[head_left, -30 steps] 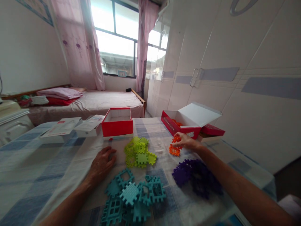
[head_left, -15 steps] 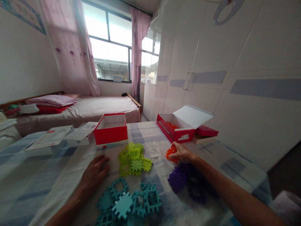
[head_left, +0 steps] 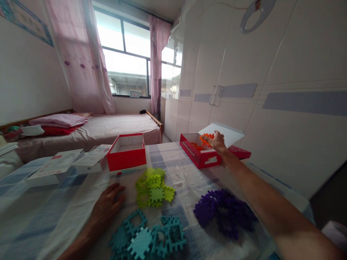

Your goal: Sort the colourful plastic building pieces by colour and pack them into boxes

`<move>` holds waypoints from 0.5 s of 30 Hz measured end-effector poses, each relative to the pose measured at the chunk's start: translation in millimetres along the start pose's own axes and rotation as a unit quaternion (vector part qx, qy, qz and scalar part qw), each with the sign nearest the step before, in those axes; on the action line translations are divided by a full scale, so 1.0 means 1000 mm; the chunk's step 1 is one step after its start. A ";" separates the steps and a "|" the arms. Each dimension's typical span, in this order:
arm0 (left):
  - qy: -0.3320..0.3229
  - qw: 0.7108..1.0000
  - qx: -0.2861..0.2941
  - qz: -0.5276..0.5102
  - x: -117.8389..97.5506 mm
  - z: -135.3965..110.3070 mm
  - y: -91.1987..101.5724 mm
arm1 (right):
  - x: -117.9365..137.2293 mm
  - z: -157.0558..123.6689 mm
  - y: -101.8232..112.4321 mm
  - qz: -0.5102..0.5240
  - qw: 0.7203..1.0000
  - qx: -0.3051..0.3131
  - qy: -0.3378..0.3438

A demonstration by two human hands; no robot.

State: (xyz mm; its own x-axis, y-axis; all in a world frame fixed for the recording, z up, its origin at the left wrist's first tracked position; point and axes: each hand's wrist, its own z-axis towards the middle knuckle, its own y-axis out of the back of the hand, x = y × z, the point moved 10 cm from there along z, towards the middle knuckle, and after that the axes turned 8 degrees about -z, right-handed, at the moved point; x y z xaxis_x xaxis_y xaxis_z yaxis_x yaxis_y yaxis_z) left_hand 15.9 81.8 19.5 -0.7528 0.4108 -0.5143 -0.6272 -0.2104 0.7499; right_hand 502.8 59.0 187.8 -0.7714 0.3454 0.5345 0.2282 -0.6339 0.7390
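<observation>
My right hand (head_left: 218, 141) grips an orange interlocking building piece (head_left: 206, 140) above the open red box (head_left: 191, 151) with the raised white lid. More orange pieces (head_left: 196, 146) lie inside that box. My left hand (head_left: 111, 200) rests on the tablecloth with its fingers apart, holding nothing. Beside it sits a pile of yellow-green building pieces (head_left: 156, 195). Teal building pieces (head_left: 141, 242) lie nearest me, and purple building pieces (head_left: 223, 213) form a heap below my right forearm.
An open red box (head_left: 127, 159) with white inner walls stands at the table's back. Left of it lie white cartons (head_left: 59, 164). Behind the right-hand box is another red box (head_left: 240, 153). A bed (head_left: 121, 124) and a white wardrobe (head_left: 206, 65) stand beyond the table.
My right hand has lifted the orange piece from the tablecloth and carried it away from me, up over the open right-hand box. My left hand stays in place.
</observation>
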 end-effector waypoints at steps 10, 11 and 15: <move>0.001 1.000 0.008 0.006 0.000 0.000 -0.001 | 0.015 -0.060 -0.069 -0.203 0.962 0.043 0.181; 0.000 1.000 0.006 0.006 0.000 0.000 -0.001 | 0.016 -0.061 -0.070 -0.210 0.958 0.040 0.189; -0.008 1.000 0.006 0.001 0.002 0.000 -0.002 | 0.026 -0.067 -0.072 -0.210 0.950 0.037 0.226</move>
State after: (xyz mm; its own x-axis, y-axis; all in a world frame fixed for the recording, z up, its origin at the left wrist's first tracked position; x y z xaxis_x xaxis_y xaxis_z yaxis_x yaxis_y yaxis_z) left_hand 16.2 83.3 16.9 -0.7502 0.4251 -0.5064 -0.6237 -0.2008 0.7554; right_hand 427.0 67.0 121.3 -0.9763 0.2141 -0.0327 -0.1281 -0.4489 0.8843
